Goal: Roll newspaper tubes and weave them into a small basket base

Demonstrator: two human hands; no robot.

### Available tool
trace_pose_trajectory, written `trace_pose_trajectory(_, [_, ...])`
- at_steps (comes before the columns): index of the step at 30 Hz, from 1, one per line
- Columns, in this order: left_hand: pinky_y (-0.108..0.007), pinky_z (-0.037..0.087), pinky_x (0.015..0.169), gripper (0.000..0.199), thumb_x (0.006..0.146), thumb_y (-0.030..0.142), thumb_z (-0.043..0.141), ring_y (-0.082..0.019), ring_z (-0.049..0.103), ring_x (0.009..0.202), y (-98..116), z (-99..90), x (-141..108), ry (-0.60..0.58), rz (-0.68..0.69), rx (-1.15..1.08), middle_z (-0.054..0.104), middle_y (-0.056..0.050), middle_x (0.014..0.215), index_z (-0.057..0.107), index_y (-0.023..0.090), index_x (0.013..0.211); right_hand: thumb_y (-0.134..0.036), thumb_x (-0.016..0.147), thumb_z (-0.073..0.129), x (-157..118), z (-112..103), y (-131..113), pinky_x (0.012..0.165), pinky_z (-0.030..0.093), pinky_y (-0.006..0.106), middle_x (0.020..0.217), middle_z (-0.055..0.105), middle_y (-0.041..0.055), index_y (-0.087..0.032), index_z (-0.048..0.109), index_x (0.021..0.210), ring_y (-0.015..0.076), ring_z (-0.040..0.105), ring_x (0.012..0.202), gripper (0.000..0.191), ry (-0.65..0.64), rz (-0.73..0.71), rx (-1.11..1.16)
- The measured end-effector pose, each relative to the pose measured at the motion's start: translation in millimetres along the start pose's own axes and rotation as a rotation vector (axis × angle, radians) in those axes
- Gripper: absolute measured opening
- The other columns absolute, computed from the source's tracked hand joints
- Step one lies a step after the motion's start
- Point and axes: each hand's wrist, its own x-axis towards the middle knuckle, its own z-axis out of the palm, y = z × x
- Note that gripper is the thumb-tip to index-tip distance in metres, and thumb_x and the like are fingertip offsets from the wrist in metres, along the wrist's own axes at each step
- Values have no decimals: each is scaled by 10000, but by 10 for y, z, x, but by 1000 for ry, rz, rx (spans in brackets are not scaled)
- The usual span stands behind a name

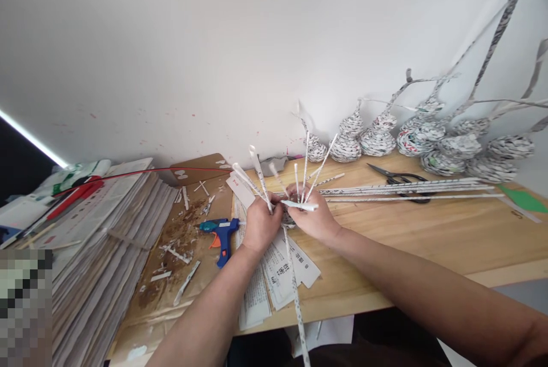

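A small woven piece of rolled paper [289, 218] sits between both hands near the middle of the table, with several white paper tubes [305, 167] sticking up and outward. My left hand [262, 220] closes round its left side, fingers against the tube bases. Around the right side, my right hand [314, 216] is closed, fingers partly hidden behind the tubes. One long paper tube [295, 293] runs from the piece down past the table's front edge. Printed paper strips [285, 275] lie under the hands.
A blue glue gun [222, 236] lies left of the hands, among paper scraps. Stacked newspapers [98, 253] fill the left. Black scissors [396, 177] and long paper tubes [406, 189] lie right. Woven gourd shapes [346, 138] line the wall.
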Motion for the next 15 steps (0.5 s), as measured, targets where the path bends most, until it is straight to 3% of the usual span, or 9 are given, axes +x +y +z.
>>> trace_pose_trajectory(4, [-288,466,744,149,781,132,538,-190,643,795,-19,20,-5,-6,40,7,699,-52,821,670,187,824,-202,789,582,-19,19,3,695,483,300,804,679,5,-231,621,890,174,631,711,113,-103,35,68])
trace_pose_trajectory(7, [-280,468,720,135,792,167,536,-178,629,742,-8,5,-13,-24,38,-9,688,-36,774,666,191,822,-250,810,592,-14,22,1,739,486,320,834,696,30,-222,643,865,194,642,765,81,-62,61,41])
trace_pose_trajectory(10, [-267,471,652,152,779,209,565,-167,613,667,-1,-83,7,-201,3,-132,680,-22,737,678,181,877,-269,817,595,4,25,20,743,484,316,838,704,36,-218,647,835,197,647,775,75,-21,74,46])
trace_pose_trajectory(15, [-305,513,749,372,718,160,579,-211,649,836,-11,-332,108,-571,25,-386,717,-42,893,690,179,1073,-295,803,613,15,20,24,656,464,282,746,691,12,-216,623,741,179,628,679,100,20,86,17])
